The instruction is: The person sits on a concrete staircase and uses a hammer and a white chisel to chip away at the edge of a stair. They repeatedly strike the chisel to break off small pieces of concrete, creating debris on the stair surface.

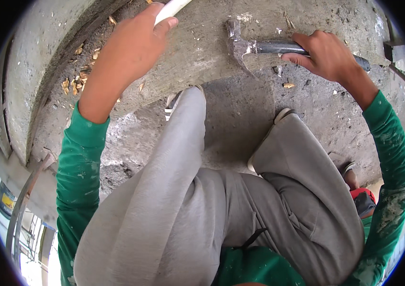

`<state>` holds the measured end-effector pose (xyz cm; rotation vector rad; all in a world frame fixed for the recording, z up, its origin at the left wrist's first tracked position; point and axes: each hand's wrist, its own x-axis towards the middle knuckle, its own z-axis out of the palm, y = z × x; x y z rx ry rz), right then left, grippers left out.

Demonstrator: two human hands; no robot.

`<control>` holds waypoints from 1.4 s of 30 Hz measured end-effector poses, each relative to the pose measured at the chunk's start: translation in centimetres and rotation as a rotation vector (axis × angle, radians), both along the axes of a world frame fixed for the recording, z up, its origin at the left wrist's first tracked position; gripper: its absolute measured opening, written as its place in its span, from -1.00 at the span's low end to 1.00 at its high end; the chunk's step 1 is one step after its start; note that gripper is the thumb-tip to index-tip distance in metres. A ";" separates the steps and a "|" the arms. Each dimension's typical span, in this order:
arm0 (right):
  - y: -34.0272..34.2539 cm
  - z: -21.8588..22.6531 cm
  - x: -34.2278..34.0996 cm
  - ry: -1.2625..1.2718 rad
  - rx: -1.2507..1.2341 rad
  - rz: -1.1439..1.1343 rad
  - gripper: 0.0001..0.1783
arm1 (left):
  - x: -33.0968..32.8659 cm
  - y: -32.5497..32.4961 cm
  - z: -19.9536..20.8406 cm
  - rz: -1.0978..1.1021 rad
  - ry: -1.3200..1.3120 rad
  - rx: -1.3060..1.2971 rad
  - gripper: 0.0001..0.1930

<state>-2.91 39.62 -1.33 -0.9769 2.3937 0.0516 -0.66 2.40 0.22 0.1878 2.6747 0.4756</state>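
Note:
My right hand (324, 53) is closed around the dark handle of a claw hammer (278, 46). The hammer lies sideways, its worn, plaster-spattered head pointing left and its claw toward me. At the upper left, my left hand (140, 40) is wrapped round a white pipe-like piece (171, 8), which runs out of the top edge of the picture. Its far end is cut off from view. Both hands are over a grey concrete ledge (193, 59) in front of my knees.
Wood chips (76, 83) are scattered at the left, beside a curved concrete wall (50, 52). Grit and debris dot the concrete floor (240, 119). A curved rusty metal bar (24, 205) stands at lower left, near a dark bucket (5, 200). Another person's foot (351, 176) shows at the right.

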 end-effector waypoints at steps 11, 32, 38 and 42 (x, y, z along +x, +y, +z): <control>0.1 -0.9 0.0 -0.059 0.004 -0.019 -0.28 | 2.0 -2.2 -4.7 0.228 -0.067 0.292 -0.49; -0.2 -0.9 0.8 -0.036 -0.184 0.005 -0.44 | 0.1 -5.7 -2.8 -0.087 0.108 -0.017 -0.50; -0.2 -1.1 1.3 0.057 -0.130 -0.010 -0.40 | -0.4 -7.2 -2.9 -0.125 0.125 0.055 -0.47; -0.5 -1.1 1.1 0.043 -0.111 -0.006 -0.39 | -0.1 -6.8 -1.8 -0.093 0.040 -0.047 -0.48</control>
